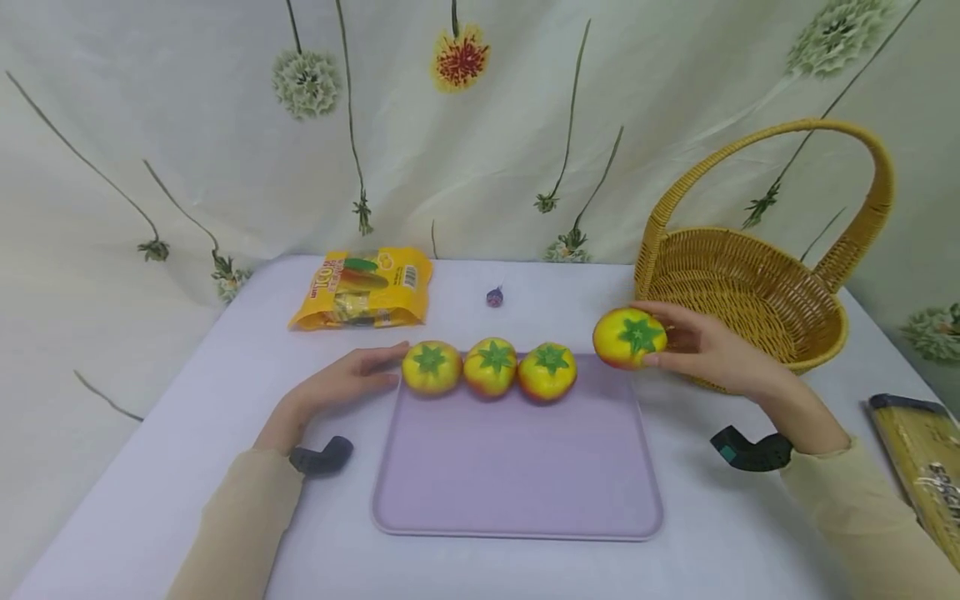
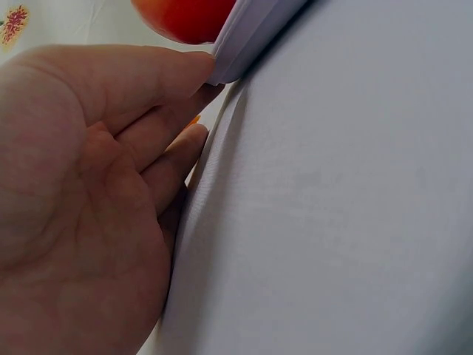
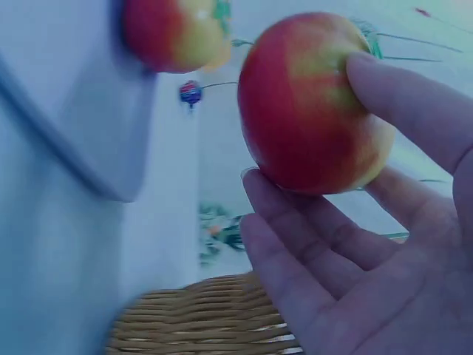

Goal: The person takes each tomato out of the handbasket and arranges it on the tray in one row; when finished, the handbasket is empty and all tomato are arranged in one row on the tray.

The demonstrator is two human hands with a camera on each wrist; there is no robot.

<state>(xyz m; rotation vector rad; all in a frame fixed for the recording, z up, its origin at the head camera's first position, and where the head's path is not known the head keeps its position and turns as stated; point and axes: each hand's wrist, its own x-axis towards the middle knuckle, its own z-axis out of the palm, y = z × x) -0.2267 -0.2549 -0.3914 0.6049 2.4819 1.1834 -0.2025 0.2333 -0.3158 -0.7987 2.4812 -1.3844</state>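
My right hand [image 1: 708, 346] grips a yellow-and-red fruit with a green star-shaped cap [image 1: 628, 337], held above the far right corner of the lilac tray [image 1: 517, 467]. In the right wrist view, thumb and fingers lie around that fruit [image 3: 314, 103]. Three similar fruits stand in a row along the tray's far edge: a left one [image 1: 431, 368], a middle one [image 1: 490, 367] and a right one [image 1: 547, 372]. Beside the left fruit, my left hand [image 1: 348, 379] holds the tray's far left corner between thumb and index finger, as the left wrist view shows.
A wicker basket [image 1: 738, 283] with a tall handle stands right of the tray, close to my right hand. Behind the left hand lies a yellow printed bag [image 1: 363, 287]. At the right edge is another yellowish package [image 1: 922, 467]. Floral cloth [image 1: 480, 167] hangs behind the table.
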